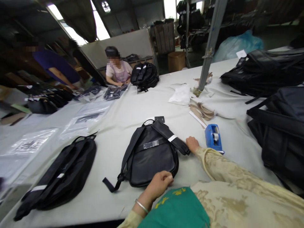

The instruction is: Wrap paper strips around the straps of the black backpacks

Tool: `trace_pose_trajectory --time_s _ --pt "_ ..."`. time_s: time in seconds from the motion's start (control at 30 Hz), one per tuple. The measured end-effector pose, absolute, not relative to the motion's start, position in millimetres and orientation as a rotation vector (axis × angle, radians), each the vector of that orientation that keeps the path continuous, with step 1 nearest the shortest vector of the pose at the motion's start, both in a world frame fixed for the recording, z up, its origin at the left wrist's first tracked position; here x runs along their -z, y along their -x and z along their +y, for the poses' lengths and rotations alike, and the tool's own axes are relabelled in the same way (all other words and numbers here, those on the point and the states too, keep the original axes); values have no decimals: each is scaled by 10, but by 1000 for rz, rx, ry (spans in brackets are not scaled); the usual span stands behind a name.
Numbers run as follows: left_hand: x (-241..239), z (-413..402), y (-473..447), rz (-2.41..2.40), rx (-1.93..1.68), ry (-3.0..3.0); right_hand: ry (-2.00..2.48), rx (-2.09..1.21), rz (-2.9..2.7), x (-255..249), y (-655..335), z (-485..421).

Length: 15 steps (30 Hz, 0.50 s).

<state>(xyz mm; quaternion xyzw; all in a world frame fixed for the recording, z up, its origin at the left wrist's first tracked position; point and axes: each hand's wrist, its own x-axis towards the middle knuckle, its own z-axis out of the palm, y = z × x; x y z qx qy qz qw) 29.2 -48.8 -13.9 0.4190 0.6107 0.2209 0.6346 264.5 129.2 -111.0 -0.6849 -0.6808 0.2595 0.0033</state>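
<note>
A black backpack (152, 160) lies flat in front of me, its strap side up and its top pointing away. One shoulder strap (169, 136) is folded with a white band (172, 138) around it; the other hangs loose to the left. A clear strip of tape or plastic (151, 144) crosses the back panel, and a dark tag (159, 119) lies by the top handle. My right hand (193, 144) is closed at the lower end of the banded strap. My left hand (158, 184), fingers curled, is at the backpack's bottom edge; whatever is under its fingers is hidden.
A blue tape dispenser (213, 137) stands right of my right hand, near brown paper strips (203, 111). Another black backpack (64, 174) lies at left. Black bags (280, 126) pile up at right. A metal post (210, 47) rises from the table. A co-worker (117, 68) sits across.
</note>
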Motion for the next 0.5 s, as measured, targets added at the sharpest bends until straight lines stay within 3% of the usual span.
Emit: trace_pose_trajectory --time_s 0.27,0.5 --pt "409 -1221 1120 1996 -1244 -62 2235 -930 -2004 1397 -2954 1355" --pt "811 -1386 1685 2090 -1552 207 2214 -1003 -1559 1337 -3046 1058"
